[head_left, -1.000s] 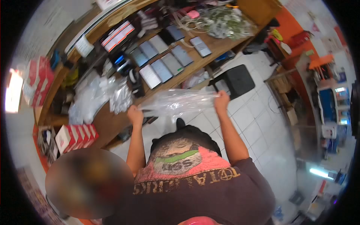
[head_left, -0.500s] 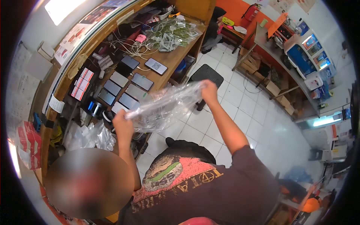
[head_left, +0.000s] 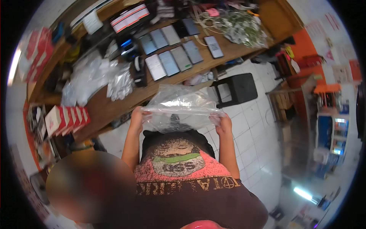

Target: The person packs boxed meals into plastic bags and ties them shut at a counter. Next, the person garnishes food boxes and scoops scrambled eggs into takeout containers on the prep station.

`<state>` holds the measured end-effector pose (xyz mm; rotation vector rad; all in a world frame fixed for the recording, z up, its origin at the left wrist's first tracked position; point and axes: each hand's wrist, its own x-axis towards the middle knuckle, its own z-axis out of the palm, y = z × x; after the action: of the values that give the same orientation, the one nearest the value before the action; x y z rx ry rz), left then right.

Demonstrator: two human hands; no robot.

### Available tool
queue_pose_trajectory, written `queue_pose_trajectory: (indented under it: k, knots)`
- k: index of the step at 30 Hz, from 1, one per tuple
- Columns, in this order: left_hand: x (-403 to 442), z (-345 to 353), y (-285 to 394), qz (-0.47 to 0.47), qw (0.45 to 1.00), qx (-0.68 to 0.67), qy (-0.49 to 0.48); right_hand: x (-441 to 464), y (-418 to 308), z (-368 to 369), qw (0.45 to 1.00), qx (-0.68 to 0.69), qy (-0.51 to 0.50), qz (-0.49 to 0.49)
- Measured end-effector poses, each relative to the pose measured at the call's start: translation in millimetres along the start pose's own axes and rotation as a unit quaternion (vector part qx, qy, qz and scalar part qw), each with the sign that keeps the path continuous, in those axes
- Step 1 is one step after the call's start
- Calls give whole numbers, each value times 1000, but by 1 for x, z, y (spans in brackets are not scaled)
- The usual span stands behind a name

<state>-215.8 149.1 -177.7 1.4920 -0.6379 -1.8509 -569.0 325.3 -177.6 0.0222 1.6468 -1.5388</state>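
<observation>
A clear plastic bag (head_left: 183, 100) is stretched out in front of my body, its folded edge running between my two hands. My left hand (head_left: 138, 119) is closed on the bag's left end, and my right hand (head_left: 223, 124) grips the right end. The bag hangs beyond the table's near edge, touching neither phones nor tabletop as far as I can see. Several phones (head_left: 168, 63) lie face up in rows past it, and one more phone (head_left: 213, 47) shows a square code. At the left, crumpled clear plastic bags (head_left: 89, 80) lie on the wooden table (head_left: 102, 116).
Red-and-white boxes (head_left: 57, 121) stand at the table's left end. A black stool (head_left: 244, 89) is on the tiled floor to the right. White cables (head_left: 206, 23) and a heap of green-and-clear packets (head_left: 246, 32) occupy the far table. A blurred oval covers the lower left.
My view has turned, so the table now runs across the top. My hands have come lower and level with each other, still holding the bag taut near my body.
</observation>
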Motion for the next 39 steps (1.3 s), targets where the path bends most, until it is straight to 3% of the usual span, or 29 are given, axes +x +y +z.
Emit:
queue_pose_trajectory:
  k: [1,2,3,4,5,7,9,10,11,13,14,15,16,17,18,19,20,21,22,23,25,26,28,29,31,34,35,37,39]
  knots:
    - [-9,-8,10,6,1000,-12,24,7,-5,7,988,56,-103,102]
    - [-15,-21,23,-93,988,-117,26,10,-12,11,984,42,-133,112]
    - [-22,-42,33,-180,957,-227,25,5,-22,9,953,35,-265,141]
    - [0,-100,3,-161,924,-338,-81,1,-29,14,903,26,-392,176]
    - [-6,-124,3,-133,922,-361,-52,-4,-34,29,880,-10,-432,197]
    - [-24,-160,7,-127,837,-447,-288,2,-31,64,836,-60,-492,234]
    - [-73,-145,36,-44,866,-439,-234,21,-18,103,812,-225,-509,173]
    - [-101,-118,55,58,963,-260,-39,27,-6,127,813,-338,-461,113]
    - [-121,-108,59,139,974,-61,165,21,-4,159,801,-346,-476,116]
    - [-131,-142,30,221,950,68,210,1,0,224,873,-144,-444,143]
    - [-137,-166,21,214,926,167,262,4,2,243,815,-35,-536,217]
    - [-145,-184,16,202,891,263,311,9,-6,264,807,-42,-546,219]
    - [-154,-198,19,206,888,257,321,12,-18,293,726,-173,-622,236]
    - [-163,-212,24,172,924,39,340,5,-26,325,627,-297,-678,244]
    - [-170,-227,28,133,915,-179,338,-14,-31,362,570,-404,-694,178]
    - [-173,-241,25,135,914,-179,338,-43,-35,396,530,-434,-722,-96]
    - [-171,-252,18,152,917,-110,353,-29,-16,434,495,-460,-717,-170]
    - [-168,-261,17,170,915,-40,364,-72,-22,481,522,-582,-606,-147]
    - [-164,-262,23,162,920,-53,354,-109,-5,516,577,-418,-624,-321]
    - [-162,-267,28,152,937,-32,313,-183,-7,548,609,-312,-655,-321]
    - [-150,-275,41,161,958,-22,235,-282,19,603,517,-272,-698,-413]
    - [-144,-275,46,175,964,-36,199,-332,26,623,478,-301,-738,-370]
    - [-140,-281,64,183,970,7,163,-359,113,678,362,-425,-561,-611]
    - [-140,-285,75,195,971,49,132,-368,132,693,363,-430,-558,-610]
    - [-146,-296,98,196,973,38,113,-384,150,716,234,-638,-519,-518]
    - [-146,-318,116,175,980,14,92,-385,144,716,312,-618,-538,-481]
    - [-143,-324,120,156,984,6,91,-383,134,713,311,-623,-533,-481]
    - [-130,-333,119,178,979,40,96,-373,102,698,415,-564,-568,-432]
    - [-122,-334,132,161,977,42,134,-362,52,667,455,-512,-640,-347]
